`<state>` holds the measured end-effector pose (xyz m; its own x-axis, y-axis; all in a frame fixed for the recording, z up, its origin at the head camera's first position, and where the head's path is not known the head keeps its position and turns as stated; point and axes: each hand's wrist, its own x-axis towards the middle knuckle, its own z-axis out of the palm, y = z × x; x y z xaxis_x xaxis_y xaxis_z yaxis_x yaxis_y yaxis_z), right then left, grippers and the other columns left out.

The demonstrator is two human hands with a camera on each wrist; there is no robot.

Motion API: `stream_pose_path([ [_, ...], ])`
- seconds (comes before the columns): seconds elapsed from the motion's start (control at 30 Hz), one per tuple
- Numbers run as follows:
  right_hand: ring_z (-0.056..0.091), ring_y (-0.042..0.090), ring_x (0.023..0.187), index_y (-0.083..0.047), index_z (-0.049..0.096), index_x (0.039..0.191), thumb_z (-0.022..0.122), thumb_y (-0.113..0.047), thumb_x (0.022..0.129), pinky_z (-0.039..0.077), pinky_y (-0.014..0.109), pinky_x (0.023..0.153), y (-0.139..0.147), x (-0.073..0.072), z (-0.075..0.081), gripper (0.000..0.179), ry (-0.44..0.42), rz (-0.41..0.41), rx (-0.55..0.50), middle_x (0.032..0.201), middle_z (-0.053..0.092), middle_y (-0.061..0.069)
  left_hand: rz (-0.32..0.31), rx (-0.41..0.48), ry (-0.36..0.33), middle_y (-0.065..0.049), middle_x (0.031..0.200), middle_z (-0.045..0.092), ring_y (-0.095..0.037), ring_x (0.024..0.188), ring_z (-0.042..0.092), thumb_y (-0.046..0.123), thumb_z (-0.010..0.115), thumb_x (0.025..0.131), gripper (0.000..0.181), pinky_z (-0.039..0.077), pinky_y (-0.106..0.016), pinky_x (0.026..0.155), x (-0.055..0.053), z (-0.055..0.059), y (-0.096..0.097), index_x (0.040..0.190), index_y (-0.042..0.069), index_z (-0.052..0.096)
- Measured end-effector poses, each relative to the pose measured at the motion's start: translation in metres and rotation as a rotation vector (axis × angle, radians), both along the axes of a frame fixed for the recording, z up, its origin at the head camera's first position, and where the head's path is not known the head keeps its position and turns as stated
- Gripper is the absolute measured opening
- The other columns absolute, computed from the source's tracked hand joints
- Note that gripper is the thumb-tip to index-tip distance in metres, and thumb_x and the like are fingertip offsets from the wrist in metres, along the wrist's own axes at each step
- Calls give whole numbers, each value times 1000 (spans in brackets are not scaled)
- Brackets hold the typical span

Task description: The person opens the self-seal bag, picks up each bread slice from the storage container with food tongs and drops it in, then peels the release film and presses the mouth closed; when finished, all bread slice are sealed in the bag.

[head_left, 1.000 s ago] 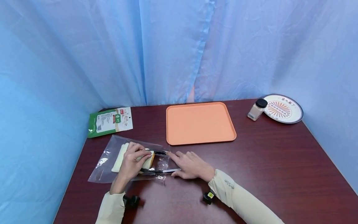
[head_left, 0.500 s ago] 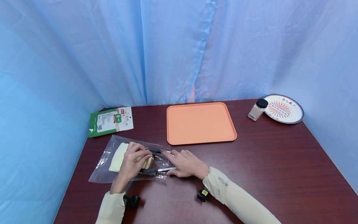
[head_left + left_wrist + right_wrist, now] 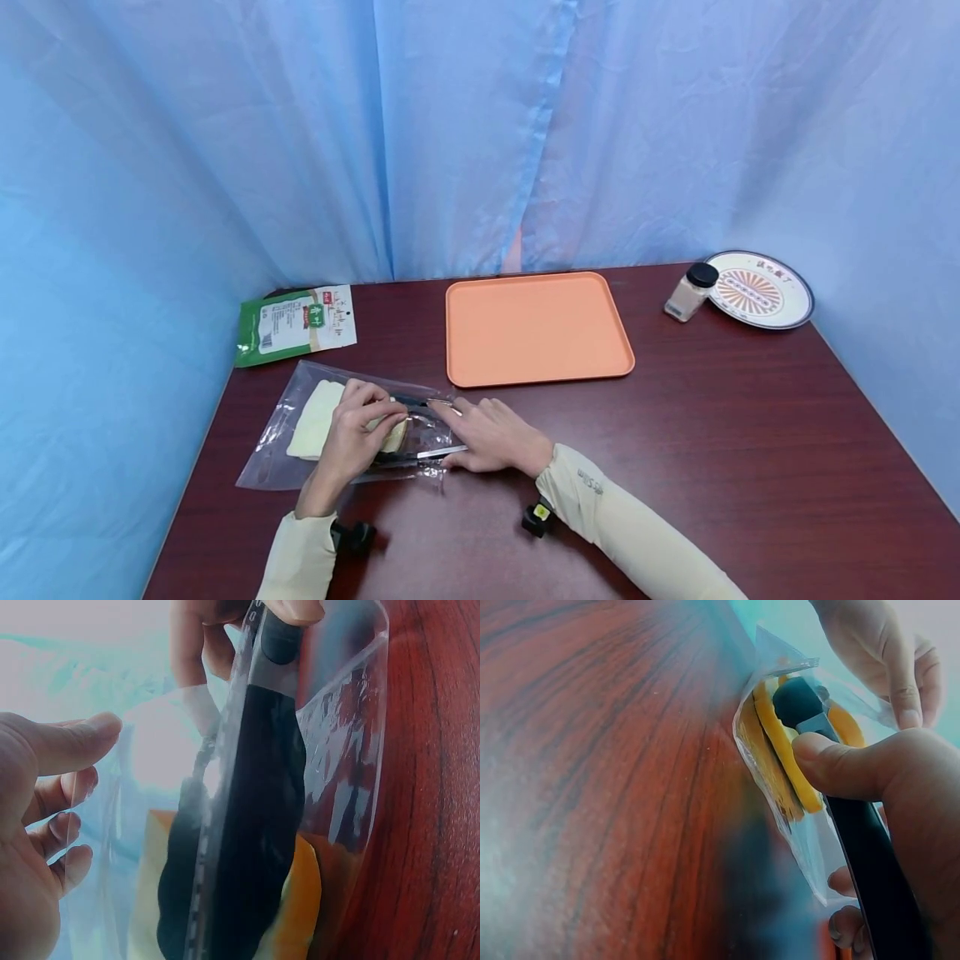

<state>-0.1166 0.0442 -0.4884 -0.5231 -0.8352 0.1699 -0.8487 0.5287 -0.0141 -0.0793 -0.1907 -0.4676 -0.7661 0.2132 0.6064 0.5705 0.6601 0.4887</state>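
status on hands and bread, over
Left hand pinching clear plastic bag. Right hand gripping tongs. Bread slices inside bag, partly hidden from above by left hand.

Near the worktop (image 3: 750, 450) left edge, bread (image 3: 309, 429) partly hidden by left hand (image 3: 351, 429). Far right corner: plate (image 3: 783, 300) partly covered by jar (image 3: 686, 298). Far left corner: packet (image 3: 251, 335), smallest print illegible

Dark red tabletop (image 3: 690, 433), wood-grained and faintly glossy. Carries a clear plastic bag (image 3: 277, 437) beneath and left of the left hand (image 3: 354, 429); a green-and-white packet (image 3: 296, 325) beyond that hand, to the left; an orange tray (image 3: 540, 329) beyond the right hand (image 3: 493, 435); a black-lidded jar (image 3: 690, 293) beyond and well right of the right hand; a white patterned plate (image 3: 759, 289) farther right, beside the jar.
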Motion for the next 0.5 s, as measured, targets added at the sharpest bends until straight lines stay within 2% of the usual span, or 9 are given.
stream_pose_path([
  [0.13,63,21,59,-10,42,145,65,-66,85,52,34,57,-2,0,0,85,-24,-15,-6,110,68,10,1,-3,0,-1,75,59,-14,83,45,4,82,76,6,36,-24,71,0,-1,-1,80,6,79],
  [0.37,64,23,60,-12,39,148,62,-76,80,53,35,59,-2,1,-1,96,-54,-55,19,116,68,11,23,-11,8,-1,74,59,-14,82,44,-1,85,70,16,35,-23,69,0,-1,-1,81,9,80],
  [0.5,65,23,61,-12,38,149,62,-78,78,54,35,60,-1,1,-1,100,-61,-67,18,120,67,11,18,-9,11,-1,74,59,-14,82,45,2,84,73,11,36,-23,70,-1,0,-1,80,9,80],
])
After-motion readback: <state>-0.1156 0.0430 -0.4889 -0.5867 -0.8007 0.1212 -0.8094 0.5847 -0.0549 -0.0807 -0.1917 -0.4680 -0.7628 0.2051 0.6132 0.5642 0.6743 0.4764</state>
